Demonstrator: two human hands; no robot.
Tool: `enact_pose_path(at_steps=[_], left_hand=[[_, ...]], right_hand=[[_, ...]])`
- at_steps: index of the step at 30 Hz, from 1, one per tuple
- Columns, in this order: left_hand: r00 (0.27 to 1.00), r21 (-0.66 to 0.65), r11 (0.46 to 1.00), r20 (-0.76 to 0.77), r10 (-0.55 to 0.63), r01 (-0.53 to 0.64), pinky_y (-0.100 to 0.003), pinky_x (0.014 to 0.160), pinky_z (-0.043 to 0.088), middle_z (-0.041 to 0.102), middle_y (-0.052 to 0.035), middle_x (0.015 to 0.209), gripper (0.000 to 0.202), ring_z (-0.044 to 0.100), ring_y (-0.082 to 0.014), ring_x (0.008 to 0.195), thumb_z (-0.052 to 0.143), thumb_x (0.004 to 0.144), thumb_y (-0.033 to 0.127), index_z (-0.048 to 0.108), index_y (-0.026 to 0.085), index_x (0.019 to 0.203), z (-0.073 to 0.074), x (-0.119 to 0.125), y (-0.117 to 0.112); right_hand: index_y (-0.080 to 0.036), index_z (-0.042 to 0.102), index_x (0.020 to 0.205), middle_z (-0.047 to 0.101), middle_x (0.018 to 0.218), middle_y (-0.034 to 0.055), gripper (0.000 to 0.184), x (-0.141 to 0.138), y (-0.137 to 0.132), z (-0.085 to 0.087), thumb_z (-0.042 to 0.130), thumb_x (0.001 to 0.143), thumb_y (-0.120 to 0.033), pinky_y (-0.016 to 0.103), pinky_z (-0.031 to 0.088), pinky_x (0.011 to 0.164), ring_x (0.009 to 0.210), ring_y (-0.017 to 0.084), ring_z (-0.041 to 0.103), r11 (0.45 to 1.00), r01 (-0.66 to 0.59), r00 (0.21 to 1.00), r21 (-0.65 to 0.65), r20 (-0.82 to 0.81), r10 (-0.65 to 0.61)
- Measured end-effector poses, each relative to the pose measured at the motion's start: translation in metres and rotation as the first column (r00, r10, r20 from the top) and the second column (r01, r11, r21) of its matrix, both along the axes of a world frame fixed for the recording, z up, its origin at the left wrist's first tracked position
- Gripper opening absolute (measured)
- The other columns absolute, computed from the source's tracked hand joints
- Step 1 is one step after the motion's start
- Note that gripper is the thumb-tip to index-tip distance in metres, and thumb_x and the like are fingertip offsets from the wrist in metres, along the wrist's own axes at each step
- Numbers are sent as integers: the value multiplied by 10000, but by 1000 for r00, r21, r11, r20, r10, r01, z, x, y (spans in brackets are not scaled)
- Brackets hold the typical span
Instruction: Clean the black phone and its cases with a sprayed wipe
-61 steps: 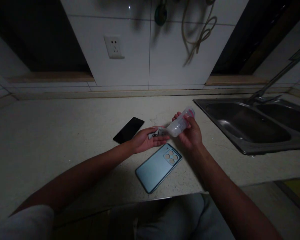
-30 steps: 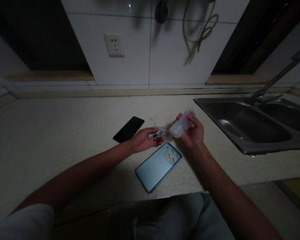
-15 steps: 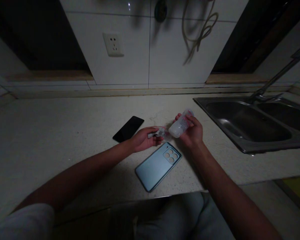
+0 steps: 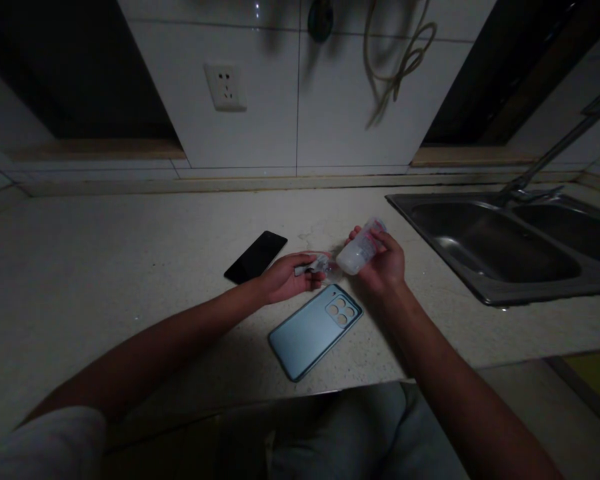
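- Head cam, dim kitchen counter, both arms reaching in from the bottom.
- Right hand [image 4: 383, 263]: fingers wrapped around a small translucent plastic bottle [image 4: 361, 248], which is tilted with its bottom end pointing down-left, held up off the counter above the sink side.
- Left hand [image 4: 285, 280]: fingers pressed together and a bit curled, with a crumpled silvery scrap [image 4: 316, 265] at the fingertips. Can't tell exactly which fingers pinch it.
- Just beside the left hand: a black phone [image 4: 255, 257] lying flat, and a teal phone [image 4: 310, 332] lying back-up with its four-lens camera block showing.
- Around them: speckled cream countertop [image 4: 130, 233], steel double sink [image 4: 480, 293] on the right, faucet [image 4: 545, 160], wall socket [image 4: 225, 87] on white tile, and a coiled cord [image 4: 400, 67] hanging above.
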State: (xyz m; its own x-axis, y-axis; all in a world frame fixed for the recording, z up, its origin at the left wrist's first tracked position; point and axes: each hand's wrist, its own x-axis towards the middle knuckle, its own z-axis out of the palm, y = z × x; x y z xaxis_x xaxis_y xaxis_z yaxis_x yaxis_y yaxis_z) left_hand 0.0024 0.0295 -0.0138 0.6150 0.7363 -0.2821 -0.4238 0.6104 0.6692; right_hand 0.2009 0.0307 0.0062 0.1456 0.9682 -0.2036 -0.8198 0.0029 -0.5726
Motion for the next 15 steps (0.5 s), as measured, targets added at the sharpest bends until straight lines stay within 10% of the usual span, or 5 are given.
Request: enact_pose_path(at_steps=[15], left_hand=[[1000,10,1000,0,-20,20,-289,657,506,676,-121,918,243,610,-137,668,567,890,116,717,90,1079,0,0,0]], right_hand=[[-210,628,825,721,732,7,161,5,5,-11,732,705,-182,244,618,655,669,136,697,999,-45,999,-25,18,46]])
